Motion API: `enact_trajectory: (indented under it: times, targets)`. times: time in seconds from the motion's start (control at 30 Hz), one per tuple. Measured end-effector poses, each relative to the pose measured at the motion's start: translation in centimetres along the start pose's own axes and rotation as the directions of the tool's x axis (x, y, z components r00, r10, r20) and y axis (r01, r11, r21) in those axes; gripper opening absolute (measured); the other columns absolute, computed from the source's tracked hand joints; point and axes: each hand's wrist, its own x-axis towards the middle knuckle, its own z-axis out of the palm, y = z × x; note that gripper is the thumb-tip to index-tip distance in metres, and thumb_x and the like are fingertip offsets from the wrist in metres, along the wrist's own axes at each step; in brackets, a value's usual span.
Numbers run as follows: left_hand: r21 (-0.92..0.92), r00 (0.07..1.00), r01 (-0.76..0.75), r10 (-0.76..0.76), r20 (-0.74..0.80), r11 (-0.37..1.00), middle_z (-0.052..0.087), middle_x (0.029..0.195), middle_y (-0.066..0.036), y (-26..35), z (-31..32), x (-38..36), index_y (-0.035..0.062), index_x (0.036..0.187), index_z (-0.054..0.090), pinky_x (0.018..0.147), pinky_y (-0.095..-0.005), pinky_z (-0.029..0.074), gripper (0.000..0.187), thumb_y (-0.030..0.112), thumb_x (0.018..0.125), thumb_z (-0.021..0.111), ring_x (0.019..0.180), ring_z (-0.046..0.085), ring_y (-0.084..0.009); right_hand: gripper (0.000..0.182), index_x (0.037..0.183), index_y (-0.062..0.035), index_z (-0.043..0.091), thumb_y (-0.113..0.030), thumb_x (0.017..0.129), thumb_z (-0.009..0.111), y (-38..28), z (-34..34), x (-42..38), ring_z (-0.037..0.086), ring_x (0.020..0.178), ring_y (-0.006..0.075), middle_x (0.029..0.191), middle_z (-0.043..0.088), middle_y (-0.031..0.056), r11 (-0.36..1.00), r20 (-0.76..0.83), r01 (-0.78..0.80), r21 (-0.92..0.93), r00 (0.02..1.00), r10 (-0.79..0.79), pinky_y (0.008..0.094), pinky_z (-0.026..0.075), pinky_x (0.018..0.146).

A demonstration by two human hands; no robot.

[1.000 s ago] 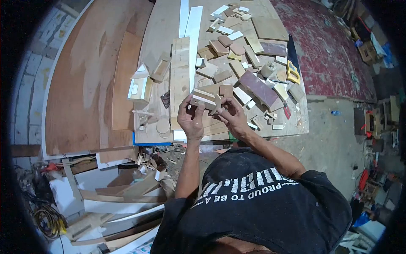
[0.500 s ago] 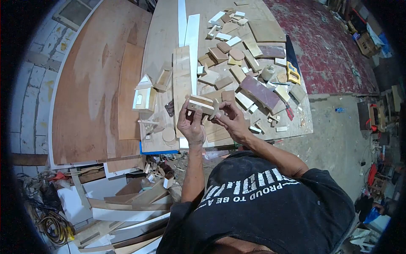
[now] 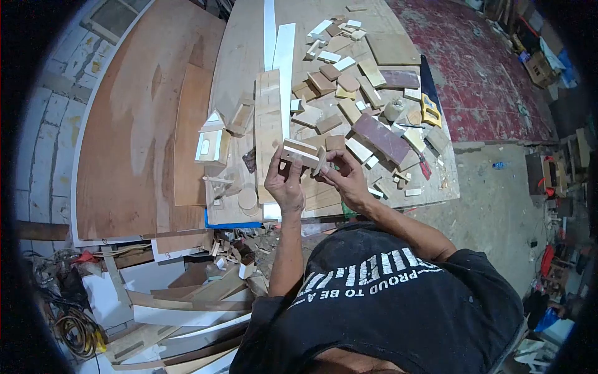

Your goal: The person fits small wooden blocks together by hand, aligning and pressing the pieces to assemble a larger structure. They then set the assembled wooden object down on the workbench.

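My left hand (image 3: 285,187) grips a small pale wooden box (image 3: 299,153), thumb along its near side and fingers behind. It is held tilted above the near part of the worktable (image 3: 233,187). A thin wooden disc (image 3: 320,161), seen nearly edge-on, stands against the box's right end. The fingers of my right hand (image 3: 347,181) pinch this disc from the right. Below the hands lies a long wooden board (image 3: 268,106) with a narrow white strip (image 3: 284,68) beside it. A round wooden piece (image 3: 248,199) rests left of my left hand.
Wood offcuts, among them a dark red-brown panel (image 3: 381,138), crowd the table's right half. A yellow-handled saw (image 3: 430,111) lies at its right edge. A small wooden house (image 3: 213,146) stands left. Plywood sheets (image 3: 137,124) lean farther left; scrap boards (image 3: 193,302) pile below.
Both hands, with the box and disc, have shifted slightly to the right. The disc stays at the box's end, and the things on the table lie as before.
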Motion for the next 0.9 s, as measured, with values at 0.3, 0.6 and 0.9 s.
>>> enact_trajectory:
  times: [0.3,0.6,0.9]
  targets:
    - [0.154,0.994,-0.106,0.106,0.014,0.982,0.056,0.119,-0.013,0.5,0.5,0.1,-0.0041,0.125,0.048,0.091,-0.0301,0.049,0.046,0.005,0.086,0.071,0.104,0.057,-0.017,0.024,0.11,-0.0028,0.049,-0.003,0.091,0.064,-0.4,-0.1,0.4,0.064,0.097,0.0195,0.109,0.056,0.0066,0.999,0.045,-0.036,0.003,0.998,0.036,0.0355,0.058,0.086]
    - [0.202,0.991,-0.131,0.13,0.019,0.971,0.058,0.116,-0.013,1.0,1.3,0.4,-0.0045,0.125,0.047,0.088,-0.0294,0.052,0.046,0.001,0.086,0.07,0.106,0.06,-0.0187,0.026,0.111,-0.0056,0.048,-0.005,0.091,0.065,0.0,-0.3,1.0,0.064,0.093,0.0183,0.105,0.057,0.0061,0.993,0.021,-0.077,0.091,0.997,0.076,0.0345,0.059,0.082]
    - [0.197,0.991,0.099,-0.079,-0.105,0.976,0.061,0.106,-0.007,-0.7,-0.7,0.1,-0.0021,0.122,0.054,0.076,-0.0291,0.056,0.039,0.001,0.086,0.069,0.091,0.062,-0.0137,0.034,0.112,-0.0002,0.054,-0.02,0.087,0.065,7.1,-10.7,2.9,0.066,0.083,0.0286,0.096,0.065,0.0178,0.538,-0.01,-0.084,-0.839,0.99,0.138,0.0364,0.053,0.071]
